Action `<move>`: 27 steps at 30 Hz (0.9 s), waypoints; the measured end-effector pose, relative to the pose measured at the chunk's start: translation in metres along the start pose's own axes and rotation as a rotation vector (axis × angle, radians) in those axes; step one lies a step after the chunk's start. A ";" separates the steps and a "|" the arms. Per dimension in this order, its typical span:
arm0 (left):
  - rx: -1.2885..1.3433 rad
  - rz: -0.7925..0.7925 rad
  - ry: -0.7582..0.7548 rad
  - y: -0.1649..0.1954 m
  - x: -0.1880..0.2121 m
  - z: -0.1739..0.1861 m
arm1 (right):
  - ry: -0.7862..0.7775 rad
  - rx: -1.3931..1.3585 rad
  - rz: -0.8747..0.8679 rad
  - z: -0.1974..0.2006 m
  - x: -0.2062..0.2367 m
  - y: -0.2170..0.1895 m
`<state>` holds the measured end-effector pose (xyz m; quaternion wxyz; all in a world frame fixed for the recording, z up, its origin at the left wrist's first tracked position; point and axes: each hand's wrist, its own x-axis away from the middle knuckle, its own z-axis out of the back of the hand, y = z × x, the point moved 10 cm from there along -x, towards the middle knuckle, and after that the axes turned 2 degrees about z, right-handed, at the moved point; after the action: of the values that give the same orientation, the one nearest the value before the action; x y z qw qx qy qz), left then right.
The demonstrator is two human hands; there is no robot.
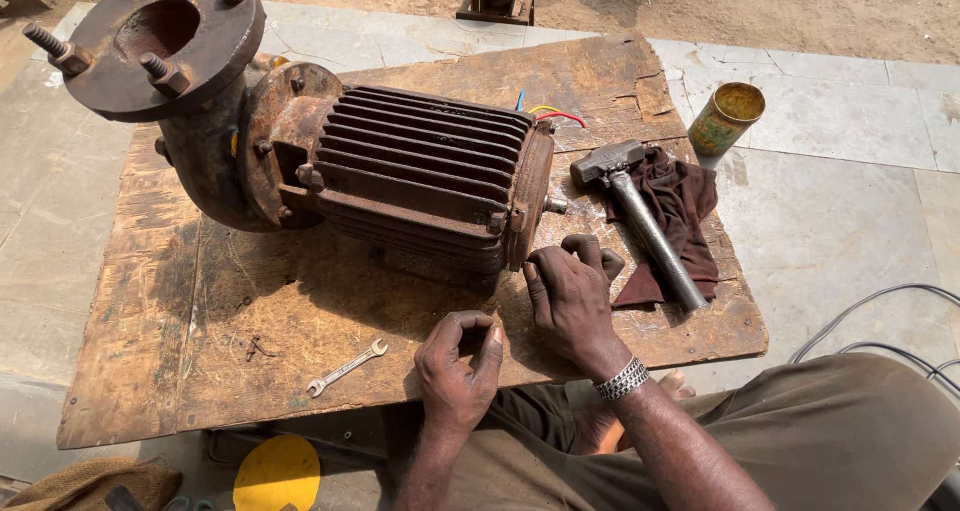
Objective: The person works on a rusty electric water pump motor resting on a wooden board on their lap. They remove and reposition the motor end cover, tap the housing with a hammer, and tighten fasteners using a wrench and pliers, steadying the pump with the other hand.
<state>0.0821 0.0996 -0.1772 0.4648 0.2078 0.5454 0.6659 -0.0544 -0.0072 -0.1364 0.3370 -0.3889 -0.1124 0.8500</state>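
A rusty electric motor pump [400,176] with a finned body and a flanged pipe lies on a worn wooden board [200,351]. My right hand [568,296] rests on the board by the motor's rear end plate, fingers curled, thumb touching the plate's lower edge. My left hand [455,366] sits near the board's front edge with thumb and fingers bent into a ring; nothing is visible in it. A small spanner [346,368] lies on the board left of my left hand.
A hammer [640,216] lies on a dark red cloth [680,221] at the board's right. A rusty tin can [727,118] stands on the stone floor beyond. Coloured wires [550,113] stick out behind the motor. Cables [880,321] run on the right. A yellow disc [277,473] lies below the board.
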 end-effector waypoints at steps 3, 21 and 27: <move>-0.035 -0.097 0.009 0.009 0.000 0.000 | -0.146 -0.097 -0.341 -0.019 0.006 0.035; -0.018 -0.055 -0.002 0.005 -0.003 0.001 | -0.167 -1.038 -0.716 -0.065 0.037 0.063; 0.020 -0.049 -0.007 0.007 -0.001 0.007 | -0.242 -0.230 -0.365 -0.017 0.014 0.040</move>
<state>0.0848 0.1027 -0.1680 0.4808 0.2011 0.5553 0.6481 -0.0684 -0.0290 -0.1743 0.4228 -0.2934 -0.3163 0.7970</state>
